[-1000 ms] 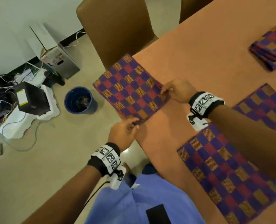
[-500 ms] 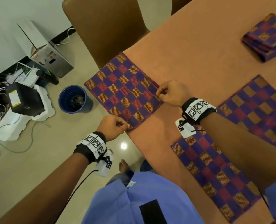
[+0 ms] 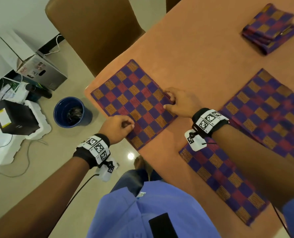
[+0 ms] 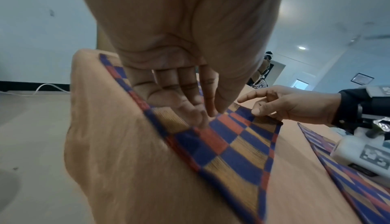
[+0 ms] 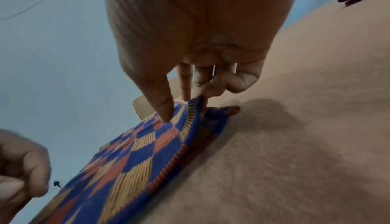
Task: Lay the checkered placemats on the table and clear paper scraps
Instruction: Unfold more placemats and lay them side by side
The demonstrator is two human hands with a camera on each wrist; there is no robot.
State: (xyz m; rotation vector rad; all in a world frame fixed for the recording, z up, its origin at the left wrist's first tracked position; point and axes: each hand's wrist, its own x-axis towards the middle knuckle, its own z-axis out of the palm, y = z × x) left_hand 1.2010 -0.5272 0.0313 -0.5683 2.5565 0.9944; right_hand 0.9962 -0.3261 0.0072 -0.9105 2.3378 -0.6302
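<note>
Both hands hold one checkered placemat [image 3: 134,102] at the corner of the orange table [image 3: 194,54]. From the head view, the left hand [image 3: 117,128] has curled fingers on the mat's near edge, and the right hand [image 3: 180,103] has curled fingers on the mat's right edge. Two more placemats lie flat to the right, one near the person [image 3: 225,181] and one farther right [image 3: 270,114]. A folded pile of placemats [image 3: 270,30] sits far back on the table. A blue bin [image 3: 70,112] and a brown chair [image 3: 98,31] stand on the floor.

From the left wrist view, the left hand's fingers [image 4: 187,109] press down on the mat, bent over it.

From the right wrist view, the right hand [image 5: 190,84] pinches the mat's edge and lifts it a little off the table.
</note>
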